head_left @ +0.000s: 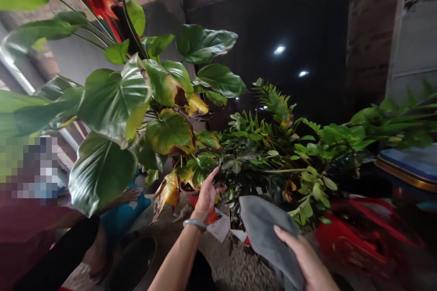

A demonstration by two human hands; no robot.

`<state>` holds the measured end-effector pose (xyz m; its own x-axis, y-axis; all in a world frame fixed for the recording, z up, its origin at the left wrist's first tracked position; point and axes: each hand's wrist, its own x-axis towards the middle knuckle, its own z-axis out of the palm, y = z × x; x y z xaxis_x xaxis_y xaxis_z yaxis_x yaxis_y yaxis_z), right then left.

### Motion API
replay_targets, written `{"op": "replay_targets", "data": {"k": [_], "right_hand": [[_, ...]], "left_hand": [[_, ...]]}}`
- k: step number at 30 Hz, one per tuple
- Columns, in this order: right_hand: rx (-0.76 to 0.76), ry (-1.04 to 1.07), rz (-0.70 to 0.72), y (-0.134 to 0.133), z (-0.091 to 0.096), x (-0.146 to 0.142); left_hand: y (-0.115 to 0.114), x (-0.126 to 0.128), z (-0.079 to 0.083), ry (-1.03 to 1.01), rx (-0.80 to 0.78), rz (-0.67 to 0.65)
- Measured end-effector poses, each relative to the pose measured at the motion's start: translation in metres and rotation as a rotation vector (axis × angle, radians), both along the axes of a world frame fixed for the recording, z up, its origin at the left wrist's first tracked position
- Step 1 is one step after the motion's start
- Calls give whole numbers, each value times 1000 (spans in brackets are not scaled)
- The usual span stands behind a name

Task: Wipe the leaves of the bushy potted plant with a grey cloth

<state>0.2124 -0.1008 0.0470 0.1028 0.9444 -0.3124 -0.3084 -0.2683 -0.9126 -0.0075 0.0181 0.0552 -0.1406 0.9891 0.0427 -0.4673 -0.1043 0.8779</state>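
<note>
My left hand (206,196), with a pale bangle (195,224) on its wrist, reaches up at the edge of a dense, dark-leaved plant (235,163). Its fingers are stretched out and apart; whether they touch the leaves I cannot tell. A grey cloth (268,232) hangs from my right hand (300,252), whose thumb lies over it while the other fingers are hidden. To the left of my left hand droops a yellow-brown withered leaf (166,194) of a large broad-leaved plant (114,100). A printed white card (219,226) lies below my left hand.
A person in dark red (30,232) sits at the left, beside a dark bucket (134,259). Red bags (351,236) lie at the lower right, below a blue-lidded box (409,168). Behind the plants stands a glossy black panel (273,22) against a brick wall.
</note>
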Motion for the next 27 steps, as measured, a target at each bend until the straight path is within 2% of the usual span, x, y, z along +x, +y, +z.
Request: {"op": "replay_targets", "data": {"k": [2, 5, 7, 8, 10, 12, 13, 15, 16, 18, 21, 23, 25, 27], "right_hand": [[-35, 97, -91, 2, 23, 15], [138, 168, -274, 32, 71, 24], [216, 223, -269, 54, 86, 15], [213, 232, -216, 60, 85, 9], [139, 173, -68, 57, 64, -6], [24, 18, 50, 38, 30, -14], [-18, -82, 58, 25, 15, -15], [-45, -216, 70, 2, -2, -12], [-32, -252, 76, -4, -1, -8], [56, -259, 90, -4, 19, -4], [245, -157, 47, 27, 69, -11], [292, -67, 32, 52, 88, -28], [250, -21, 78, 64, 84, -48], [169, -33, 141, 58, 62, -63]], "left_hand": [[-4, -1, -4, -31, 6, 13], [-7, 3, -6, -70, -13, 37], [-7, 6, -7, -82, -22, 53], [-7, 7, -7, -85, -23, 56], [-8, 6, -9, -93, -27, 49], [-9, 2, -12, -110, -39, 34], [-10, -1, -15, -126, -45, 23], [-12, -9, -21, -165, -59, -2], [-13, -12, -24, -184, -72, -15], [-15, -16, -29, -216, -93, -27], [-18, -16, -35, -268, -87, -6], [-21, -16, -38, -307, -79, -12], [-25, -17, -42, -337, -90, -55], [-29, -19, -46, -357, -136, -127]]}}
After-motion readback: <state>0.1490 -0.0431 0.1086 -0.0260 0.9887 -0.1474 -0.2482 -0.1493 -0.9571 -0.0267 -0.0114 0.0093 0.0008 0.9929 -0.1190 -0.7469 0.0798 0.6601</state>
